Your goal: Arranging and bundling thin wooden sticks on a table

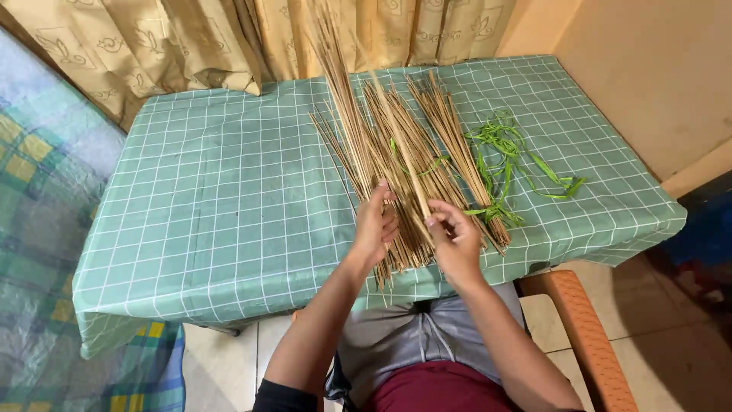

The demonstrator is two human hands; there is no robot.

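The right hand (456,238) pinches one thin stick (402,149). The left hand (375,226) curls around the sticks (396,164) on the table (221,198). They look light, stiff and snappy; hold near the ends. Green strips (509,164) lie beside the sticks.

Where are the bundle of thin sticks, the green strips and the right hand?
bundle of thin sticks (381,130), head view, middle of bundle.
green strips (503,149), head view, tangled loops.
right hand (457,240), head view, back of hand.
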